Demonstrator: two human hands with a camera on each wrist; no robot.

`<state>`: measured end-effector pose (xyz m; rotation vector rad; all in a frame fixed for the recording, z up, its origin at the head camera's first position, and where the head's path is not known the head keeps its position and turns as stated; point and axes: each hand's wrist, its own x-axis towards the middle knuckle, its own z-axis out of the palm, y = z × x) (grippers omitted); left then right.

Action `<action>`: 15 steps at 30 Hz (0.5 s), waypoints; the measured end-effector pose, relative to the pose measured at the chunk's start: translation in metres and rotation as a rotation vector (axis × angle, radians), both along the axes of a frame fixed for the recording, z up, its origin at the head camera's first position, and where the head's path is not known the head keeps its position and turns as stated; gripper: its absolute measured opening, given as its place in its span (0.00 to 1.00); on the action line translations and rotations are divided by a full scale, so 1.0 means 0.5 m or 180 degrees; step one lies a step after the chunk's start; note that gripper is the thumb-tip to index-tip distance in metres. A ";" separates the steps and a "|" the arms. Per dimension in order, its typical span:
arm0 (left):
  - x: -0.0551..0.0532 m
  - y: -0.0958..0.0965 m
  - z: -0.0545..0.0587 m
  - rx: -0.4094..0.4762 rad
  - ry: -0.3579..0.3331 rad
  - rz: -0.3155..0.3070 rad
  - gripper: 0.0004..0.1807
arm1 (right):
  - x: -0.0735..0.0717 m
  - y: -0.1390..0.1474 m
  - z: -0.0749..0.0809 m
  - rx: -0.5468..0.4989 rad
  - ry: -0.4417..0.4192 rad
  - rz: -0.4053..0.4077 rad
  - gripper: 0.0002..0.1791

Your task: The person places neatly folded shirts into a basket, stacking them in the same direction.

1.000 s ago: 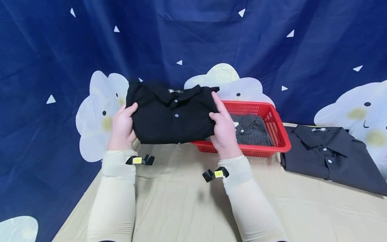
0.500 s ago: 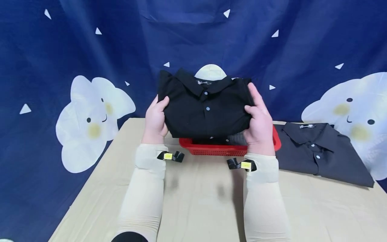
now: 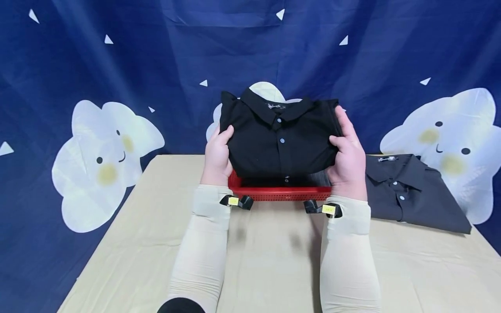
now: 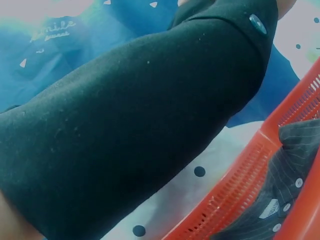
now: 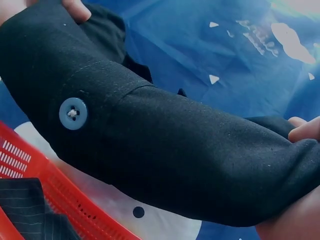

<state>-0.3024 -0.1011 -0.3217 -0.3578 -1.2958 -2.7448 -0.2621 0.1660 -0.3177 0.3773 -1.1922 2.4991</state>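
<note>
Left hand (image 3: pixel 218 155) and right hand (image 3: pixel 349 161) gripping folded black shirt (image 3: pixel 256 150), perhaps soft knit, perforated red basket (image 3: pixel 282 194) below

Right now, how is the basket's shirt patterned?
The shirt is dark grey with pale pinstripes, clearest in left wrist view.

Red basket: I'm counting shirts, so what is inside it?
The wrist views show a dark pinstriped shirt inside the red basket. Anything beneath it is covered, and in the head view the black shirt hides most of the inside.
</note>
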 end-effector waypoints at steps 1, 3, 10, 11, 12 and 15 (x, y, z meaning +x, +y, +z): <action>-0.002 0.001 -0.003 0.0014 -0.0022 0.0001 0.27 | -0.001 0.001 -0.001 0.0002 -0.0008 0.0014 0.39; -0.005 0.004 -0.009 0.0046 -0.0075 0.0022 0.27 | -0.003 0.003 -0.004 0.0005 -0.0026 0.0041 0.40; -0.016 0.009 -0.020 0.0088 -0.0074 0.0049 0.29 | -0.012 0.007 -0.012 -0.0004 -0.0050 0.0034 0.41; -0.017 0.010 -0.021 0.0077 -0.0069 0.0052 0.30 | -0.014 0.007 -0.013 -0.0006 -0.0051 0.0019 0.40; -0.018 0.010 -0.022 0.0065 -0.0067 0.0056 0.30 | -0.016 0.008 -0.014 -0.0007 -0.0053 0.0010 0.40; -0.022 0.011 -0.030 0.0077 -0.0102 0.0060 0.30 | -0.022 0.009 -0.020 0.0001 -0.0087 0.0003 0.40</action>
